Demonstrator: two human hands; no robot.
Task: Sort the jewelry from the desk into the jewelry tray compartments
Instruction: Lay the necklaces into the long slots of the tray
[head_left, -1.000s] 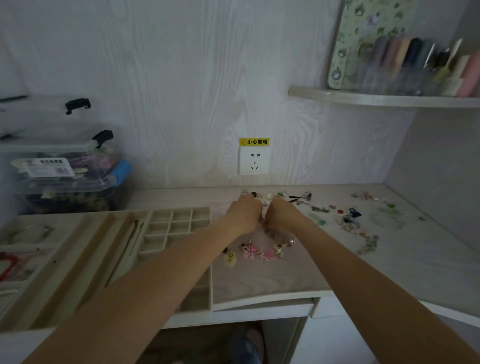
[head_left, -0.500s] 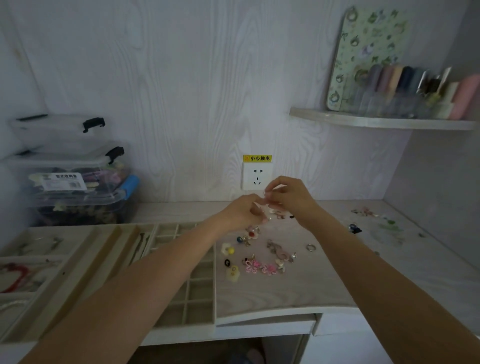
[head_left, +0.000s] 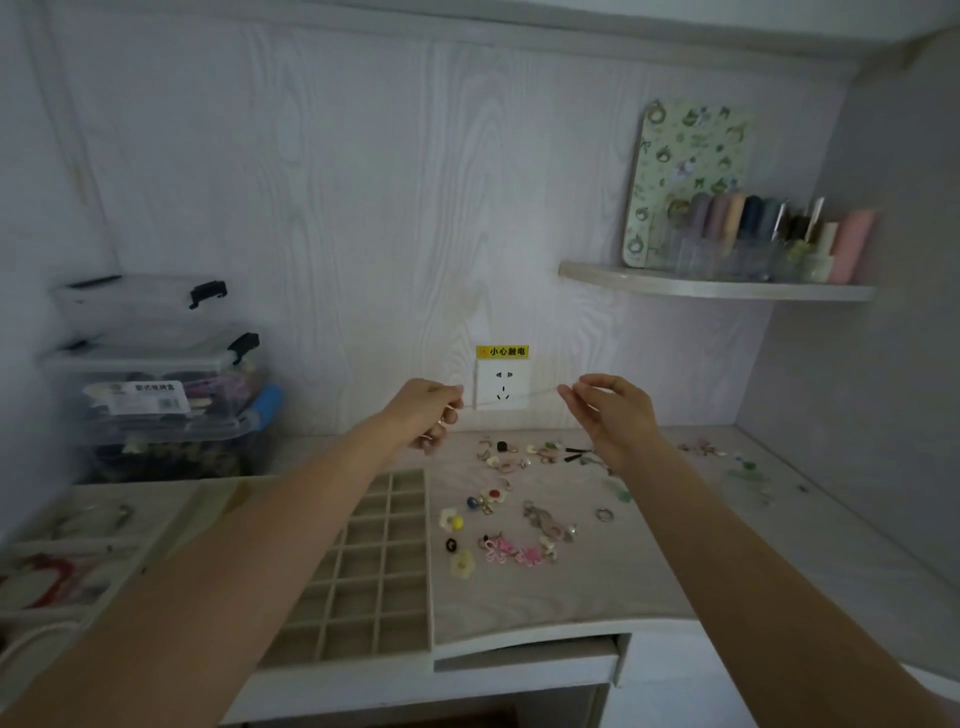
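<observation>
A thin pale chain is stretched level in the air above the desk, in front of the wall socket. My left hand pinches its left end and my right hand pinches its right end. Below them, loose jewelry lies scattered on the desk: pink flower pieces, a silver ring, a yellow-and-white earring and several small charms. The beige jewelry tray with many small square compartments sits at the left of the desk, partly under my left forearm.
More tray sections with a red piece lie at the far left. Stacked clear storage boxes stand at the back left. A corner shelf with bottles hangs at the upper right. A wall socket is behind the hands.
Both hands rose from the desk with the chain, then moved apart, drawing it taut between them. The camera tilted upward.
</observation>
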